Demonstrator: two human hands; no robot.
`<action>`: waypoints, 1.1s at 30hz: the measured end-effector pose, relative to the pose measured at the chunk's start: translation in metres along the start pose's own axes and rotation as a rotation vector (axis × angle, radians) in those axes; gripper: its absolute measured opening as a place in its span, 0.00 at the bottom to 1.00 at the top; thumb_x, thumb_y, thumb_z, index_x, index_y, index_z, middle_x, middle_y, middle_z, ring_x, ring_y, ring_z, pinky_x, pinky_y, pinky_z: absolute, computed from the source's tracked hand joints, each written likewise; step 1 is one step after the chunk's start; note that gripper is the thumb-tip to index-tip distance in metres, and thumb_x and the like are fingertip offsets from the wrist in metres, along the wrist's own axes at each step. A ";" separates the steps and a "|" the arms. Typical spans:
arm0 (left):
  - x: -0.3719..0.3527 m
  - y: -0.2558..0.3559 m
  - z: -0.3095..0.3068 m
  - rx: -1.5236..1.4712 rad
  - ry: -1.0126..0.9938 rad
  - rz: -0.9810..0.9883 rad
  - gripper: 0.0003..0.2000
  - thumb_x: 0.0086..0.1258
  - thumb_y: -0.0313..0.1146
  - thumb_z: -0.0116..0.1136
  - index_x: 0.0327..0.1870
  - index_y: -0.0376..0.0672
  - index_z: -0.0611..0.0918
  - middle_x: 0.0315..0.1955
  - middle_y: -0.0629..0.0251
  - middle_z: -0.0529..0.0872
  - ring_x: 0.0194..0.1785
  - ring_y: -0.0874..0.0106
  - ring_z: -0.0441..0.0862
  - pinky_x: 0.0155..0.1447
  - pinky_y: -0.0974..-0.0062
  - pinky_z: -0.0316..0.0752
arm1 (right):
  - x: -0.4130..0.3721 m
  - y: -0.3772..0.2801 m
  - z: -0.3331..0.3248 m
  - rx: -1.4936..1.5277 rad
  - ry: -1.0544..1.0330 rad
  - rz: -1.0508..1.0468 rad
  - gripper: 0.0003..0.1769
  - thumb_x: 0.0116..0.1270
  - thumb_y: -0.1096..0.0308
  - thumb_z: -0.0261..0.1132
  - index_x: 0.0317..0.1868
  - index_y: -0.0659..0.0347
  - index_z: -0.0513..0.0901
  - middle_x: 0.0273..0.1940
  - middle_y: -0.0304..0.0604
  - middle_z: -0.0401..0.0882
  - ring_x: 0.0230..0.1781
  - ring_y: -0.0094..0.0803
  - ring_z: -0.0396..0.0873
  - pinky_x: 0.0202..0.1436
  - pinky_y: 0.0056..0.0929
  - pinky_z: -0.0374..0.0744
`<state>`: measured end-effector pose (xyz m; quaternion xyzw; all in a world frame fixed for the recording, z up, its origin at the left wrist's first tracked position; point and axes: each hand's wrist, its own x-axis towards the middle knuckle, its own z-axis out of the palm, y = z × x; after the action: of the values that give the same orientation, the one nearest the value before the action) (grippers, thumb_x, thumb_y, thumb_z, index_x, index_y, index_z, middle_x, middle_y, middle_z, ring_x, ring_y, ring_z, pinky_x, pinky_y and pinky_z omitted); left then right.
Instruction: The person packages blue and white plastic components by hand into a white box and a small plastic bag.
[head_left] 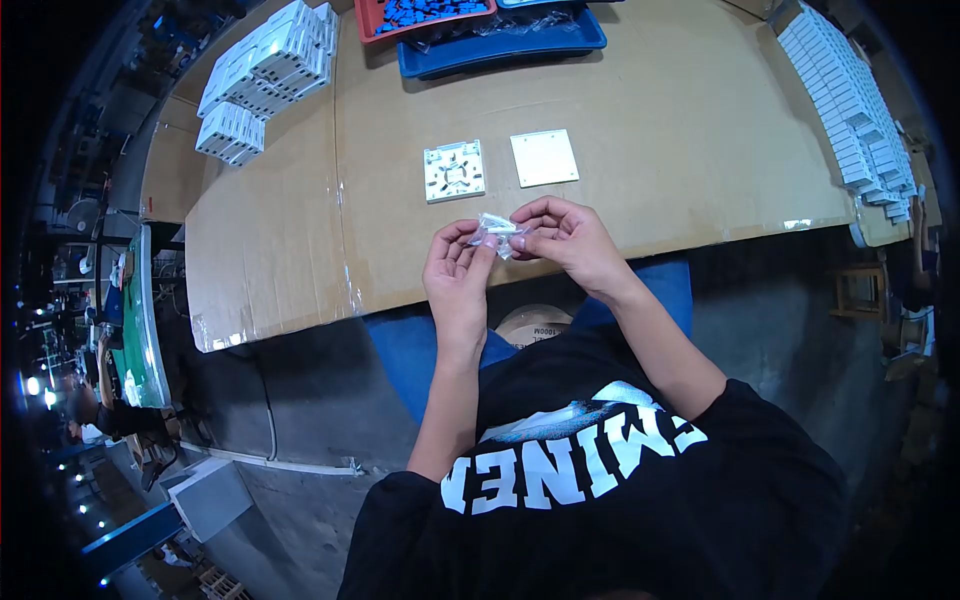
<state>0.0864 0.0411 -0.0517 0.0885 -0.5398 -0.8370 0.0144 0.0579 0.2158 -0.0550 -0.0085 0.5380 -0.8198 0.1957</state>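
Observation:
Between my two hands is a small clear plastic bag (497,226) with white pieces inside, too small to make out fully. My left hand (460,265) pinches its left side, thumb against fingers. On the other side, my right hand (570,240) grips the bag's right edge between thumb and fingertips. Just beyond the hands lies a square white plastic box base (454,171) with moulded parts and dark slots inside. To its right, a flat white square cover (545,158) rests apart from it on the cardboard-covered table (660,150).
Stacked white boxes (270,60) stand at the back left, and rows of more white boxes (845,110) line the right end. At the back sit a red tray (425,20) of blue parts and a blue tray (505,58). Another person (110,415) is at the far left.

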 end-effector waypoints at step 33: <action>0.011 -0.012 -0.023 0.177 -0.226 -0.279 0.11 0.84 0.37 0.57 0.54 0.38 0.83 0.39 0.63 0.88 0.30 0.81 0.79 0.38 0.83 0.76 | 0.001 -0.009 -0.025 -0.215 -0.047 0.013 0.07 0.75 0.77 0.66 0.49 0.68 0.87 0.44 0.42 0.88 0.43 0.23 0.85 0.49 0.24 0.86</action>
<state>0.0802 0.0240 -0.0735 0.0687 -0.5920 -0.7847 -0.1703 0.0487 0.2403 -0.0579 -0.0452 0.6182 -0.7557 0.2115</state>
